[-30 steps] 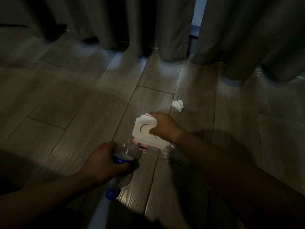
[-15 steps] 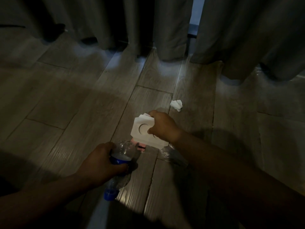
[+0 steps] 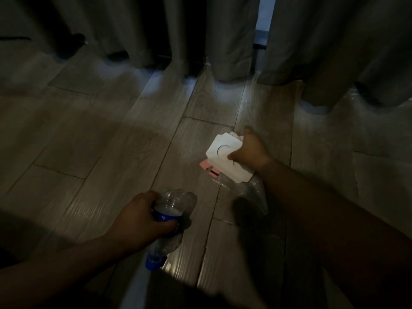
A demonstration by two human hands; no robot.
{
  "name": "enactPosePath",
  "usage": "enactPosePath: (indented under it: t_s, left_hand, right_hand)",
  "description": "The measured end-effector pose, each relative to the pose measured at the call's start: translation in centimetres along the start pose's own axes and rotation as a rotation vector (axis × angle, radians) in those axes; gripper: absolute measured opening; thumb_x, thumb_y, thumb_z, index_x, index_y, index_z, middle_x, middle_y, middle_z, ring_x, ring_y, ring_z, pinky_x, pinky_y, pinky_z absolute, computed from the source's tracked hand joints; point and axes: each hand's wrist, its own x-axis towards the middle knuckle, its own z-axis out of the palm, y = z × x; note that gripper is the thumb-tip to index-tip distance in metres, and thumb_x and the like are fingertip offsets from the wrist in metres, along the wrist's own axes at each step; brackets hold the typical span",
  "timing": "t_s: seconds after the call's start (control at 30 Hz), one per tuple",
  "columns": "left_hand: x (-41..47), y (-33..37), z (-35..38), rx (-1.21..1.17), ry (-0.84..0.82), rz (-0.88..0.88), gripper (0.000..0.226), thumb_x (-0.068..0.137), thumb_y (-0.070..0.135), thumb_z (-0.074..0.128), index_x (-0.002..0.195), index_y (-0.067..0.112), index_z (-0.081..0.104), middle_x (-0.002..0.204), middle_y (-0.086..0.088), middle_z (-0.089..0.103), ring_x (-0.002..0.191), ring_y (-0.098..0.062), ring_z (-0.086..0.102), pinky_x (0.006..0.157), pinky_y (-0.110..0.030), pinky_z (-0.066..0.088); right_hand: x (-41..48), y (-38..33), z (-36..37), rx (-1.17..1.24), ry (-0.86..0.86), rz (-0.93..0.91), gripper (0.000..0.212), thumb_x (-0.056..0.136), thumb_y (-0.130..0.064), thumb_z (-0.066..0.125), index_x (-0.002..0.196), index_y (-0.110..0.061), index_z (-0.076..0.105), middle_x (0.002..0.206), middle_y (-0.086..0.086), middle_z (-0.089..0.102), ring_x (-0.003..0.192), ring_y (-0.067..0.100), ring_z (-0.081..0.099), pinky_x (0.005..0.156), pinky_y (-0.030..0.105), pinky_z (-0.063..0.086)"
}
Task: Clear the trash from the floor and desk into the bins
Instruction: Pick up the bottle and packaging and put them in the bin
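My left hand [image 3: 140,221] grips a crushed clear plastic bottle [image 3: 171,201] around its blue label, with the blue cap pointing toward me, low over the wooden floor [image 3: 111,141]. My right hand [image 3: 252,150] reaches forward and holds a flattened white cardboard box [image 3: 220,157] with a crescent cut-out. Pink card [image 3: 206,165] pokes out under the box. Clear plastic wrap [image 3: 252,192] hangs below that hand. The small crumpled white tissue seen earlier is out of sight behind my right hand's fingers.
Long grey curtains [image 3: 234,41] hang to the floor across the back, with a narrow bright gap [image 3: 263,18] between two panels. A dark cable or furniture foot [image 3: 73,41] sits at the back left. The room is dim.
My right hand has moved forward with the white box to where the crumpled tissue lay, and now hides it. My left hand keeps its grip on the bottle.
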Motion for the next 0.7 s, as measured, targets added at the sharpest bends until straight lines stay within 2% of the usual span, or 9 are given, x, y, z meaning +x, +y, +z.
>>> enactPosePath:
  t_s: [0.17, 0.43, 0.5, 0.57, 0.7]
  left_hand:
    - [0.1, 0.8, 0.1, 0.004, -0.012, 0.006, 0.048, 0.062, 0.038, 0.084, 0.1, 0.025, 0.058, 0.094, 0.012, 0.06, 0.078, -0.001, 0.059, 0.058, -0.011, 0.044]
    - [0.4, 2.0, 0.9, -0.024, -0.016, 0.05, 0.045, 0.062, 0.036, 0.084, 0.098, 0.025, 0.06, 0.089, 0.011, 0.064, 0.076, -0.001, 0.061, 0.057, -0.01, 0.041]
    - [0.4, 2.2, 1.0, -0.025, -0.026, 0.054, 0.048, 0.062, 0.039, 0.083, 0.1, 0.028, 0.057, 0.094, 0.011, 0.063, 0.08, -0.002, 0.06, 0.063, -0.014, 0.044]
    - [0.4, 2.3, 1.0, -0.017, -0.032, 0.052, 0.049, 0.061, 0.042, 0.082, 0.102, 0.029, 0.057, 0.097, 0.012, 0.061, 0.083, -0.004, 0.06, 0.068, -0.021, 0.049]
    - [0.0, 2.7, 1.0, -0.031, -0.045, 0.05, 0.051, 0.062, 0.041, 0.082, 0.104, 0.027, 0.057, 0.099, 0.01, 0.061, 0.085, -0.006, 0.061, 0.073, -0.027, 0.054]
  right_hand:
    - [0.1, 1.2, 0.2, 0.058, -0.072, 0.016, 0.053, 0.076, -0.011, 0.076, 0.123, -0.007, 0.054, 0.126, 0.013, 0.059, 0.117, 0.026, 0.056, 0.079, 0.028, 0.044]
    - [-0.3, 1.9, 0.8, -0.034, -0.038, -0.064, 0.048, 0.075, -0.018, 0.077, 0.119, -0.008, 0.059, 0.121, 0.011, 0.062, 0.113, 0.025, 0.058, 0.093, 0.037, 0.05]
    - [-0.6, 2.2, 0.7, -0.097, -0.005, -0.083, 0.049, 0.076, -0.023, 0.077, 0.119, -0.006, 0.059, 0.122, 0.011, 0.062, 0.113, 0.023, 0.058, 0.095, 0.035, 0.049]
    - [-0.9, 2.5, 0.7, -0.074, 0.009, -0.077, 0.049, 0.076, -0.023, 0.077, 0.118, -0.006, 0.06, 0.121, 0.011, 0.062, 0.111, 0.023, 0.06, 0.09, 0.032, 0.05]
    - [-1.8, 2.6, 0.4, 0.035, 0.014, -0.073, 0.047, 0.076, -0.016, 0.076, 0.119, -0.01, 0.059, 0.12, 0.01, 0.063, 0.11, 0.025, 0.06, 0.089, 0.038, 0.052]
